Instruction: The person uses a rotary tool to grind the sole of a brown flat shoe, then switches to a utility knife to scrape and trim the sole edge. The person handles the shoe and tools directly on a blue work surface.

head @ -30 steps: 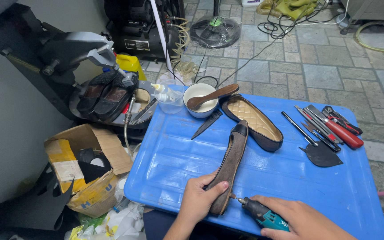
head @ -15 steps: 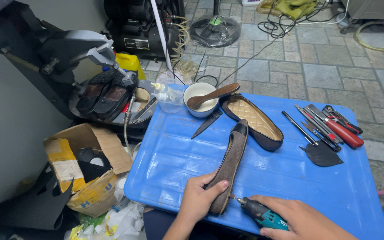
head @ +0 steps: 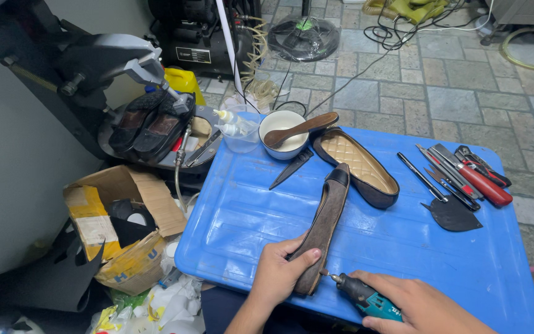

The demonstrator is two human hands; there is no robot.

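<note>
Lying lower centre on blue desk (head: 403, 247): brown shoe (head: 324, 226), long axis running up-frame, clasped at near end by left hand (head: 277, 272); right hand (head: 418, 303) gripped rotary tool (head: 363, 295), tip at shoe's edge.

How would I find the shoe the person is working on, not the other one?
Look at the blue tray used as a table. Near its front edge, the left hand pins down a flat shoe lying on its side with the brown sole showing. The other shoe sits upright behind it, showing a quilted tan lining, and nobody touches it.
</note>
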